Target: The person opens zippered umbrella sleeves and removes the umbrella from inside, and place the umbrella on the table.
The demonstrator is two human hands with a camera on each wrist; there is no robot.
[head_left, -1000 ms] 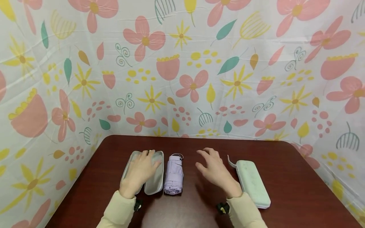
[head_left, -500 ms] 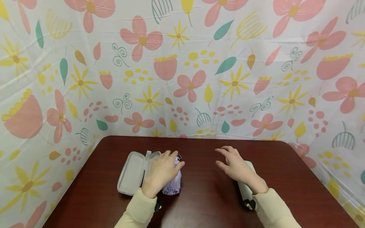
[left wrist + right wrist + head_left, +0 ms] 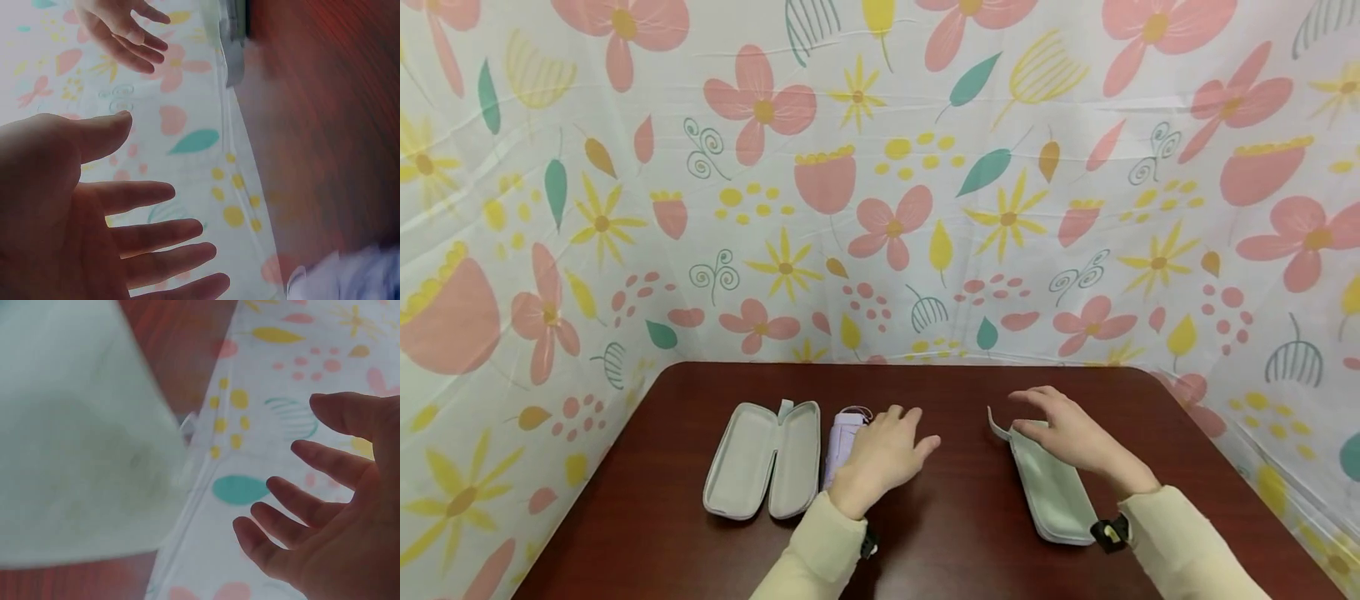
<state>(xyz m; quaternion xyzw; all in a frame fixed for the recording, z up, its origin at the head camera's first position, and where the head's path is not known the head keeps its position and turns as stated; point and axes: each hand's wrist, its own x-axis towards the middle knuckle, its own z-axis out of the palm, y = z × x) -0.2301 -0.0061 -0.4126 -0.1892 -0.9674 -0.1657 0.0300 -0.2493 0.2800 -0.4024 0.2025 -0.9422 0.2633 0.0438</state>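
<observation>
A folded lilac umbrella (image 3: 842, 440) lies on the table, its right side partly hidden by my left hand (image 3: 886, 454). That hand hovers with spread fingers and holds nothing; its palm and fingers (image 3: 150, 234) show in the left wrist view. My right hand (image 3: 1069, 433) hangs over the far end of a pale green case (image 3: 1051, 492). Its fingers (image 3: 312, 506) are loosely bent with nothing between them, apart from the case (image 3: 81, 450) in the right wrist view. Left of the umbrella, a grey case (image 3: 741, 467) lies unfolded, both halves facing up.
The dark red-brown table (image 3: 955, 533) carries all these things. A flower-printed cloth (image 3: 880, 208) hangs behind and at both sides of it. A thin strap (image 3: 996, 425) sticks out from the green case's far left corner.
Both hands have moved to the right. My left hand has passed from over the grey case across the umbrella; my right hand has come from beside the green case to above it.
</observation>
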